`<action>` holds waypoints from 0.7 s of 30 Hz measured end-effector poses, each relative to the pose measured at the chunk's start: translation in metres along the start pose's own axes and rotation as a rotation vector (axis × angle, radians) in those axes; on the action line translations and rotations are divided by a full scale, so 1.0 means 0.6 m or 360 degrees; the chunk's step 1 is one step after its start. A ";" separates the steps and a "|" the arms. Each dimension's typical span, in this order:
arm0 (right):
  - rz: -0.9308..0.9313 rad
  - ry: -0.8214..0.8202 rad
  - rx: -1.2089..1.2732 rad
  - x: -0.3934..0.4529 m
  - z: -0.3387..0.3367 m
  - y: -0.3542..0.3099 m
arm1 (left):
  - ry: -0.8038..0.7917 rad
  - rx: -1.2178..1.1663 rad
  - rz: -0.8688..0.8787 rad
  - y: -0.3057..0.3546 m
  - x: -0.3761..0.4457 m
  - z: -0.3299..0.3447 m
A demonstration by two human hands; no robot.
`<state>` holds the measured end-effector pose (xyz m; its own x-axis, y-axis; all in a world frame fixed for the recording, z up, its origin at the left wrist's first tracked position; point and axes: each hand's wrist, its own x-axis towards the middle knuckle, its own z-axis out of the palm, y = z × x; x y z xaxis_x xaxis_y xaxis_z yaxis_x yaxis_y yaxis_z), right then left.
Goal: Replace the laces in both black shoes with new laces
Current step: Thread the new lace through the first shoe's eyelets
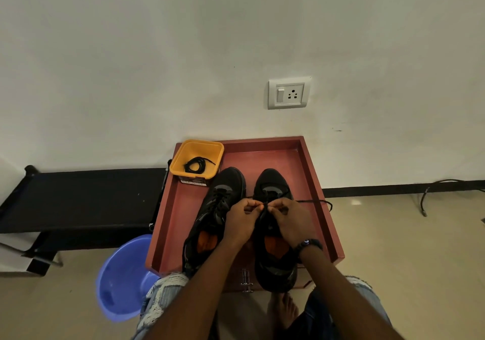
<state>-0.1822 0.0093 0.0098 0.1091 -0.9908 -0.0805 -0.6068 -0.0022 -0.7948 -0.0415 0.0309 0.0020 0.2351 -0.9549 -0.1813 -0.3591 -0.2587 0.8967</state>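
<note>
Two black shoes with orange insoles stand side by side on a reddish-brown tray table [312,171]. The left shoe [210,216] has its lace in place. Over the tongue of the right shoe [273,255], my left hand [241,219] and my right hand [291,219] each pinch the black lace [315,202], fingertips nearly touching. One loose end of that lace trails right over the tray's rim. A coiled black lace [195,165] lies in the yellow tub [196,146] at the tray's back left corner.
A blue plastic basin [120,279] sits on the floor to the left of the tray. A black cot [78,200] stands further left against the wall. A wall socket [288,94] is above. My knees and one bare foot [284,310] are below the tray.
</note>
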 end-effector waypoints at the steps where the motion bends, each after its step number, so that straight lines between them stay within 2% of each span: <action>1: -0.0013 -0.0022 0.0025 -0.001 -0.002 0.003 | 0.0031 -0.0011 -0.0013 0.001 0.000 0.002; 5: -0.0052 -0.0264 0.0028 -0.012 -0.013 0.020 | 0.0243 -0.0126 -0.0103 0.008 0.002 0.007; 7: -0.0062 -0.0353 -0.0089 -0.016 -0.019 0.028 | 0.0348 -0.0526 -0.0261 0.017 0.004 0.003; 10: -0.0054 -0.0309 -0.0144 -0.021 -0.021 0.036 | 0.0394 -0.1288 -0.0409 0.044 0.010 -0.022; 13: -0.0041 -0.0231 -0.0136 -0.030 -0.021 0.031 | 0.0440 -0.1483 -0.0296 0.080 0.007 -0.072; 16: 0.0000 -0.0186 0.0001 -0.038 -0.025 0.019 | 0.0456 -0.1281 -0.0178 0.092 0.000 -0.110; 18: 0.0022 -0.0174 -0.0011 -0.041 -0.026 0.011 | 0.0412 -0.1005 -0.0116 0.090 -0.007 -0.119; 21: 0.0050 -0.0071 -0.0145 -0.042 -0.020 0.004 | 0.0255 -0.0191 0.0080 0.077 -0.019 -0.107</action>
<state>-0.1962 0.0328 0.0171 0.1227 -0.9835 -0.1327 -0.6795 0.0142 -0.7335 -0.0027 0.0394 0.0716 0.3635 -0.9284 -0.0773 -0.2662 -0.1830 0.9464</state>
